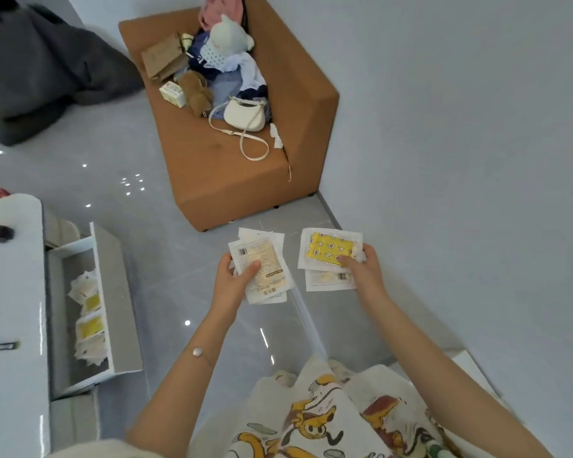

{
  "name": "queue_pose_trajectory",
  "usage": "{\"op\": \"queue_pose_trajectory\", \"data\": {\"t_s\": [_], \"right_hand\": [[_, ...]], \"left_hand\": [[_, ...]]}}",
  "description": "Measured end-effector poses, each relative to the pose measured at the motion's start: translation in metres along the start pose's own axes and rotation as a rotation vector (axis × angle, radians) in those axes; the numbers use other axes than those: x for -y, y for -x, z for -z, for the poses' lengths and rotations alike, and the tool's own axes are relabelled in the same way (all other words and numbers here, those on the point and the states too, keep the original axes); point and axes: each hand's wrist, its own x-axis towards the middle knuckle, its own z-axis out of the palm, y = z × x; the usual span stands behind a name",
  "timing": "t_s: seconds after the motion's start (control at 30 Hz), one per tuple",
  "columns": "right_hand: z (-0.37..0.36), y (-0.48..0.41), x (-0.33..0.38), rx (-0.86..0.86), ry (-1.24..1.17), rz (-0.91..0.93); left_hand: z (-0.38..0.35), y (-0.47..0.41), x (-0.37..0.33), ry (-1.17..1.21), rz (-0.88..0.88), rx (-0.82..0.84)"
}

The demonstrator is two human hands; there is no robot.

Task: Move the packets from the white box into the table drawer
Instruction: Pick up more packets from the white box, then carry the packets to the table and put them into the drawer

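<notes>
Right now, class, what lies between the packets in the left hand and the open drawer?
In the head view, only bare grey floor lies between those packets and the drawer.

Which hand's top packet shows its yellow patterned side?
The right hand; its top packet is yellow, while the left hand holds a stack showing white printed backs.

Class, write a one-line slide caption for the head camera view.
The left hand holds one stack of packets, the right hand another; the open drawer holds more.
</notes>
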Motion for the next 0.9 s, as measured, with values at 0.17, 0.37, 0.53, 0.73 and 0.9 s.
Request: {"op": "queue_pose_trajectory", "data": {"t_s": [0.17,0.37,0.53,0.73,0.9], "right_hand": [[-0.078,-0.047,0.03,0.167,0.128,0.037],[-0.151,-0.105,0.069,0.401,0.314,0.099],[-0.201,-0.137,0.095,0.561,0.438,0.121],[-0.29,-0.152,0.118,0.772,0.565,0.136],[-0.381,-0.14,0.11,0.988,0.633,0.169]], "left_hand": [[0.037,-0.042,-0.01,0.132,0.017,-0.152],[0.065,-0.088,-0.038,0.273,0.01,-0.374],[0.086,-0.104,-0.05,0.398,0.002,-0.57],[0.131,-0.098,-0.042,0.561,-0.015,-0.81],[0.179,-0.093,-0.025,0.685,-0.025,-0.989]]}}
